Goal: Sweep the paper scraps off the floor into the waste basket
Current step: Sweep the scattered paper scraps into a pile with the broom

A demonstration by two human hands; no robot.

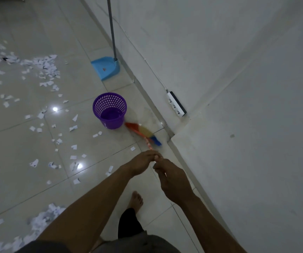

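Hands grip a broom handle together, left hand (143,162) above right hand (172,179), both curled closed on it (the handle is mostly hidden), while its coloured bristles (141,131) touch the purple waste basket (110,110), paper scraps (37,70) scattered left.

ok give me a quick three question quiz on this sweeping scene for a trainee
1. True or false: the purple waste basket already holds paper scraps.
2. What does the blue dustpan stand next to? A) the wall B) the basket C) the person's foot
3. Fill in: both the left hand and right hand grip the handle of the ____.

Key: 1 false, it looks empty; 2 A; 3 broom.
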